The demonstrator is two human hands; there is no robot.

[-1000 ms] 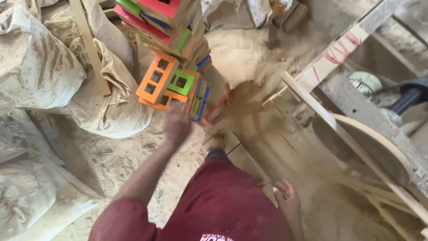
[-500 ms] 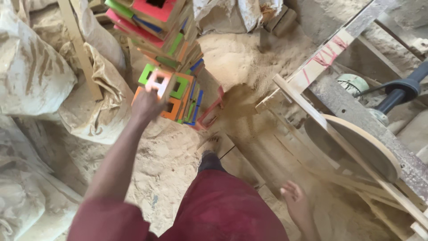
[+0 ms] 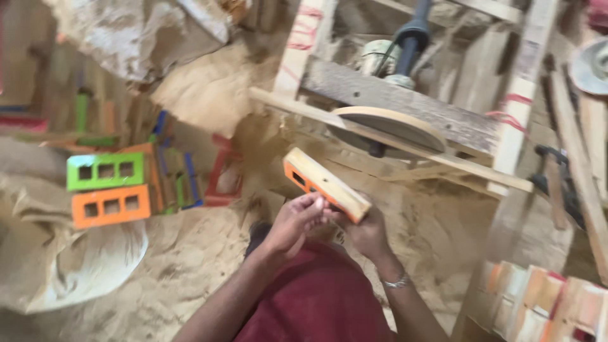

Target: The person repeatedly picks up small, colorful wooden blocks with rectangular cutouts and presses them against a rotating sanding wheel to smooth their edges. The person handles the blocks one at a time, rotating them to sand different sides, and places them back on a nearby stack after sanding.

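Both my hands hold one orange-painted wooden block [image 3: 325, 183] with cut-out holes and a bare wood top face. My left hand [image 3: 296, 223] grips its near end from the left, and my right hand [image 3: 367, 233], a bracelet on the wrist, supports it from below. The block tilts up toward a round sanding disc [image 3: 391, 126] on a wooden frame just beyond it. A stack of painted blocks stands at the left, with a green block [image 3: 104, 171] above an orange block [image 3: 111, 206] facing me.
Sawdust covers the ground. Sacks [image 3: 63, 266] lie at the left and top left. A motor [image 3: 386, 60] sits behind the disc on a wooden frame [image 3: 516, 95]. More painted blocks [image 3: 544, 304] are stacked at the lower right. My knee is in red cloth.
My left hand took an orange block off the stack and brought it in front of me. My right hand came up to hold it too. The view swung right toward the sanding disc.
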